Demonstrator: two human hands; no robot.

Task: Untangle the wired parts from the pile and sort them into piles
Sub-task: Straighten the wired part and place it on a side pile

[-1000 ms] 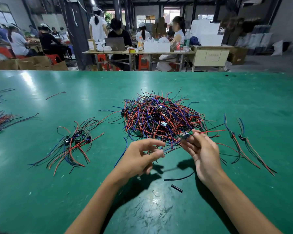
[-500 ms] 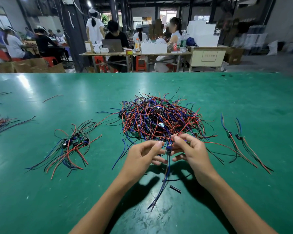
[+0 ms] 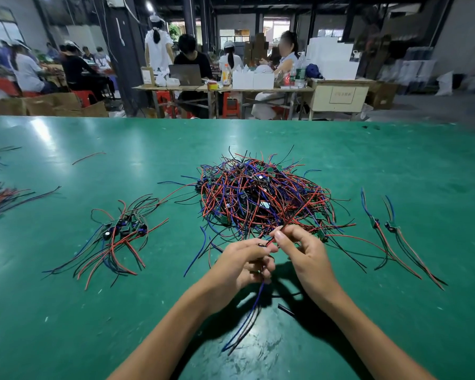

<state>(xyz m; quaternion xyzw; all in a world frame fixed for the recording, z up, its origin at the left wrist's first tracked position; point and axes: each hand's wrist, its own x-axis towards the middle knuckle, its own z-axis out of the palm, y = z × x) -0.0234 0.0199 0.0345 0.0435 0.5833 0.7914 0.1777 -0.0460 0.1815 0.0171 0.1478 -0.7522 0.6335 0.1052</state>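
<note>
A: What is held at the moment?

B: One wired part (image 3: 261, 272) is gripped in the curled left hand (image 3: 242, 263), just in front of the tangled pile (image 3: 261, 198); its red wire (image 3: 291, 218) is pinched by the right hand (image 3: 303, 252).

A: How is it best freed?

B: The red wire should be drawn out slowly along its own line, so that neighbouring loops are not dragged. Once freed, it can be laid with the sorted pile (image 3: 121, 231) on the green table (image 3: 395, 160).

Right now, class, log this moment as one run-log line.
left hand: grips wired part | right hand: pinches red wire | tangled red-blue-black wire pile: unsorted | phase: untangling
</note>
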